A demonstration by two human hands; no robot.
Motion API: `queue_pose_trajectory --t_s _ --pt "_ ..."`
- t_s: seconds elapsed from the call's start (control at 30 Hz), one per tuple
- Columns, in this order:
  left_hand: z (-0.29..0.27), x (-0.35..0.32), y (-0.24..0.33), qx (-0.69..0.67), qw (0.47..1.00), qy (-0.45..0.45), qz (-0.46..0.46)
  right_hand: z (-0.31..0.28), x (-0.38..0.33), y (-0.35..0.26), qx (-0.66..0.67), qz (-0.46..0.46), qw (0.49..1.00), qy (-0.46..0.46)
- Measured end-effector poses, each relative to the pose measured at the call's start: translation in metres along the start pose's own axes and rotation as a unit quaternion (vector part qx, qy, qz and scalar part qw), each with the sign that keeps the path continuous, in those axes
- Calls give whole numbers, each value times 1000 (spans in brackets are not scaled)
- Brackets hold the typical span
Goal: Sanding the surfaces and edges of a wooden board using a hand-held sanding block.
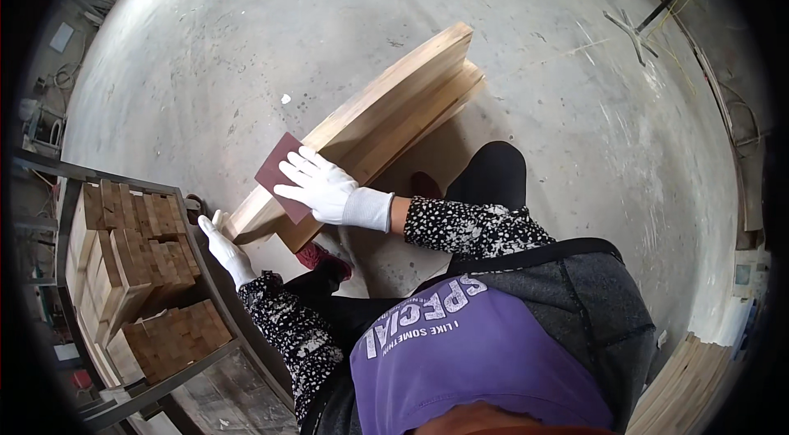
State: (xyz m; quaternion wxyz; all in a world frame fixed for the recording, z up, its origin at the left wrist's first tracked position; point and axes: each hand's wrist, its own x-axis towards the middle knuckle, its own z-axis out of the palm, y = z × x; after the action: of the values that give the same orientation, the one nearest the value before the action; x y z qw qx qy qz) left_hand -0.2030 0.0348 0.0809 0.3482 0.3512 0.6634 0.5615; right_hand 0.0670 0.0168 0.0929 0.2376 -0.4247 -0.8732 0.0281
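Across the plank, upper edge, left end: maroon sheet | right hand flat over it, unclenched | left hand straight-fingered at that end | uneven pressing might tip the plank

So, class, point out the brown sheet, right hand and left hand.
Brown sheet (pixel 269 171): head view, uncovered left part.
Right hand (pixel 324 191): head view, its back.
Left hand (pixel 228 255): head view, its middle.

Beside the purple top with its white printing I can see a dark grey outer layer edged in black, and around that top, black-and-white speckled sleeves, white gloves on both hands, black trousers and a red shoe.
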Motion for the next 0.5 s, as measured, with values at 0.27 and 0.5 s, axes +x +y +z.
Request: queue_pose_trajectory --t_s 0.27,0.5 --pt "-21 -15 1 2 1000 20 10 -97 -72 227 -124 152 974 116" --pt "-7 -20 15 -47 991 82 92 -97 -75 192 -68 185 978 68"
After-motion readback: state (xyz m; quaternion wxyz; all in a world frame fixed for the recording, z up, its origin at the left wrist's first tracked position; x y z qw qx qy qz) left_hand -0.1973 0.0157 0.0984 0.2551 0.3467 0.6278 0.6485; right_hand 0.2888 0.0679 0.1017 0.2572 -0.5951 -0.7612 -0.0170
